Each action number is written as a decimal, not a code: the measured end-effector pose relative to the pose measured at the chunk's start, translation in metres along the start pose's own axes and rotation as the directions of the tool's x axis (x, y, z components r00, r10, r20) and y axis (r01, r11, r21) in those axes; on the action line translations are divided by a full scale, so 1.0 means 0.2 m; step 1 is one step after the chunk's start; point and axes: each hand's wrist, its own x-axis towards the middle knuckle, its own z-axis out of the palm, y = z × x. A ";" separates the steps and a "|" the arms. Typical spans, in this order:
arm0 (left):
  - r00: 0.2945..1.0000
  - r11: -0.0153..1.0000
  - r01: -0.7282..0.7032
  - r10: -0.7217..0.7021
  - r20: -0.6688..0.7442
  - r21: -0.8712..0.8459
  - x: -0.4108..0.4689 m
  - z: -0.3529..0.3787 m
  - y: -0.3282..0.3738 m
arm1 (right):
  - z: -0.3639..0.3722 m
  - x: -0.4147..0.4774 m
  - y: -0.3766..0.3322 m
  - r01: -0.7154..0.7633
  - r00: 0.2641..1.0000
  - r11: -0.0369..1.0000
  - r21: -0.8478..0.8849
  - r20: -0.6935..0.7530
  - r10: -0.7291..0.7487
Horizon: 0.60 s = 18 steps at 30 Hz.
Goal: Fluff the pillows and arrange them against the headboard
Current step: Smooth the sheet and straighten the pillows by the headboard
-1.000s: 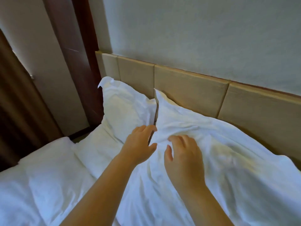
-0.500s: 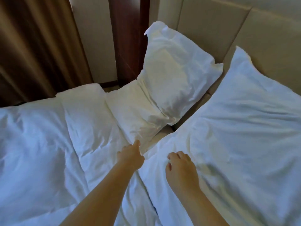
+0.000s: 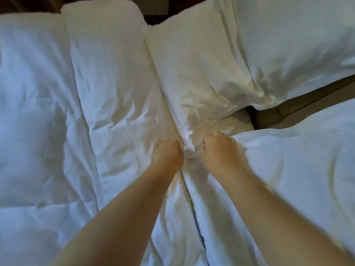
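Three white pillows show. One upright pillow sits at the top right, partly over a flatter cream-lit pillow whose creases run down to a bunched corner. A large pillow fills the right side. My left hand and my right hand are side by side, both curled shut on that bunched corner. My right hand also rests on the large pillow's edge. The fingertips are tucked into the fabric and hidden.
A rumpled white duvet covers the left half of the bed. A tan padded strip of the headboard shows in the gap between the upright pillow and the large pillow. A dark gap lies at the top.
The view has tipped down from the headboard to the bed. Both hands have moved down to the flat pillow's near corner, drawn together and curled from flat into closed grips on the fabric.
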 end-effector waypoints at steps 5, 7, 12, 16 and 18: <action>0.986 0.941 0.162 -0.148 0.072 -0.297 0.24 0.09 -0.01 | 0.20 0.19 -0.03 0.021 0.993 0.991 -0.135 0.114 -0.005; 0.943 0.817 0.334 -0.285 0.174 -0.470 0.32 0.14 0.00 | 0.26 0.25 -0.06 0.003 0.977 0.987 -0.159 0.210 0.031; 0.913 0.599 0.406 -0.295 0.281 -0.690 0.45 0.25 -0.02 | 0.33 0.34 -0.13 -0.027 0.918 0.985 -0.171 0.386 0.092; 0.974 0.212 0.223 -0.078 0.211 -0.951 0.38 0.22 -0.11 | 0.31 0.36 -0.17 -0.024 0.923 1.000 -0.018 0.383 0.029; 0.983 0.093 0.182 -0.032 0.180 -0.979 0.36 0.18 -0.15 | 0.29 0.35 -0.20 0.006 0.924 0.999 0.039 0.383 -0.020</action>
